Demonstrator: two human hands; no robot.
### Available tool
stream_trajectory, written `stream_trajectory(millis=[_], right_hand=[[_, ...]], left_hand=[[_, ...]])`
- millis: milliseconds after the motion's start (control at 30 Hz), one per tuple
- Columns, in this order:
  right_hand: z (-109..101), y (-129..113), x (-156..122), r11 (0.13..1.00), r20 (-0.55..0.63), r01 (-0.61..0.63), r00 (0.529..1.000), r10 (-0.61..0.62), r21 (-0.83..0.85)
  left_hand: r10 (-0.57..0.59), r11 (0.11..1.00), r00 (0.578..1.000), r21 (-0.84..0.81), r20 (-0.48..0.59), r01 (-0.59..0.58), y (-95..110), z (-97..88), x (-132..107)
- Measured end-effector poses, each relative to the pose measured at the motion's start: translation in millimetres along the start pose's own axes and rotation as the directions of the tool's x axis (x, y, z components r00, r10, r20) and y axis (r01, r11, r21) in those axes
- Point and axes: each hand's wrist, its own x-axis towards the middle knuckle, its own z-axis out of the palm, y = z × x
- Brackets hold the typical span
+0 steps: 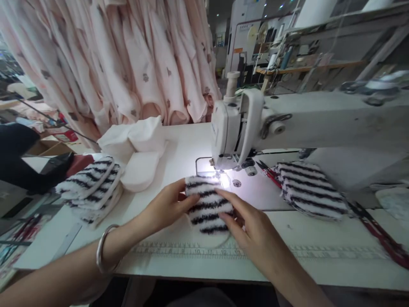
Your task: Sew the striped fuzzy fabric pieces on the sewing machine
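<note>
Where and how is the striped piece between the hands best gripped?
Probably by its side edges, left hand from the left, right hand from the right: the striped piece lies fairly flat and its far edge sits close to the machine head, so the sides seem safer.

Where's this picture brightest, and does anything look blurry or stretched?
Head view: brightest is the glare under the sewing machine, just beyond the held striped piece; head view: the white part atop the machine, far right, looks smeared; head view: hanging pink garments lean outward at left, perhaps lens stretch.
</note>
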Motion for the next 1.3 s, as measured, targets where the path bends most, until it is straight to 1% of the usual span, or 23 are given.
stream_trajectory(millis=[67, 133, 200, 267, 333, 367, 433, 533, 633, 700, 767, 833, 867, 900, 933, 1000, 1033, 1067, 1100, 1133, 1167, 1233, 1300], right_hand=[[8.9, 3.7, -2.6, 1.000, 0.083, -0.028, 0.996, 0.028, 0.001], [15.3, 4.0, -9.9, 0.997, 0.111, -0.056, 0.993, 0.050, 0.046], [16.5, -0.7, -16.0, 0.992, 0.091, -0.072, 0.994, 0.063, 0.106], [12.7, -8.1, -17.9, 0.983, 0.071, -0.090, 0.994, 0.079, 0.160], [7.5, -13.5, -16.2, 0.980, 0.070, -0.108, 0.993, 0.097, 0.169], [5.8, -14.1, -14.8, 0.984, 0.076, -0.112, 0.992, 0.102, 0.141], [5.8, -10.9, -12.5, 0.994, 0.083, -0.104, 0.991, 0.102, 0.023], [12.1, -0.5, -12.0, 0.987, 0.095, -0.060, 0.993, 0.075, -0.149], [17.4, 4.9, -13.6, 0.988, 0.068, -0.031, 0.997, 0.042, -0.151], [18.4, 4.4, -14.2, 0.991, 0.056, -0.021, 0.998, 0.028, -0.129], [19.0, 3.2, -14.6, 0.987, 0.069, -0.001, 0.998, 0.012, -0.160], [20.8, 3.0, -15.5, 0.975, 0.060, 0.029, 0.998, -0.016, -0.222], [22.1, 3.5, -16.1, 0.968, 0.051, 0.043, 0.998, -0.031, -0.248], [23.7, 4.2, -16.8, 0.963, 0.045, 0.057, 0.998, -0.047, -0.262], [25.5, 5.1, -17.6, 0.961, 0.051, 0.071, 0.997, -0.060, -0.266], [29.1, 7.4, -19.1, 0.958, 0.041, 0.112, 0.994, -0.105, -0.264], [30.6, 8.7, -19.7, 0.952, 0.029, 0.136, 0.991, -0.133, -0.274], [31.9, 9.9, -20.3, 0.941, 0.011, 0.160, 0.986, -0.164, -0.298], [32.8, 11.1, -20.9, 0.925, 0.002, 0.183, 0.981, -0.193, -0.333], [33.4, 12.1, -21.5, 0.906, 0.004, 0.203, 0.976, -0.218, -0.370], [33.6, 12.7, -22.1, 0.886, 0.016, 0.231, 0.969, -0.245, -0.403], [34.1, 13.2, -23.1, 0.841, 0.044, 0.295, 0.950, -0.310, -0.454], [35.5, 13.0, -23.6, 0.798, 0.027, 0.335, 0.928, -0.372, -0.501]], left_hand=[[-0.044, 0.991, 0.997, 0.127, 0.065, 0.035, -11.3, -7.3, 2.8], [-0.042, 0.981, 0.993, 0.193, 0.110, 0.020, -17.7, -11.8, 3.7], [-0.030, 0.988, 0.993, 0.152, 0.117, 0.012, -16.6, -15.1, 3.1], [-0.026, 0.997, 0.995, 0.075, 0.100, 0.018, -10.2, -18.2, 1.9], [-0.043, 0.998, 0.995, 0.038, 0.089, 0.040, -3.6, -20.8, 0.6], [-0.063, 0.997, 0.994, 0.046, 0.094, 0.059, -2.0, -21.7, 0.0], [-0.131, 0.988, 0.984, 0.102, 0.118, 0.120, -3.2, -22.4, -0.8], [-0.227, 0.959, 0.965, 0.202, 0.133, 0.198, -12.0, -21.5, -1.4], [-0.229, 0.955, 0.964, 0.221, 0.134, 0.197, -16.1, -20.8, -1.1], [-0.220, 0.957, 0.965, 0.220, 0.142, 0.186, -13.6, -21.0, -0.5], [-0.234, 0.944, 0.961, 0.270, 0.146, 0.188, -9.5, -21.1, 0.7], [-0.250, 0.903, 0.956, 0.393, 0.152, 0.173, -6.4, -20.7, 2.3], [-0.239, 0.863, 0.960, 0.486, 0.145, 0.141, -5.6, -20.1, 3.3], [-0.211, 0.804, 0.968, 0.587, 0.133, 0.095, -5.2, -19.2, 4.6], [-0.163, 0.730, 0.980, 0.682, 0.112, 0.044, -4.9, -17.9, 6.3], [-0.019, 0.578, 0.998, 0.815, 0.060, -0.038, -4.0, -14.3, 11.1], [0.050, 0.529, 0.998, 0.846, 0.047, -0.066, -3.1, -12.2, 14.2], [0.097, 0.509, 0.994, 0.856, 0.044, -0.088, -1.9, -10.0, 17.7], [0.119, 0.511, 0.992, 0.853, 0.050, -0.104, -0.4, -8.0, 21.2], [0.115, 0.530, 0.992, 0.841, 0.058, -0.110, 1.2, -6.3, 24.7], [0.086, 0.560, 0.994, 0.822, 0.066, -0.102, 2.7, -5.1, 27.7], [0.001, 0.629, 0.998, 0.776, 0.055, -0.044, 4.7, -4.3, 31.8], [-0.076, 0.673, 0.996, 0.739, 0.039, 0.023, 4.4, -5.4, 33.1]])
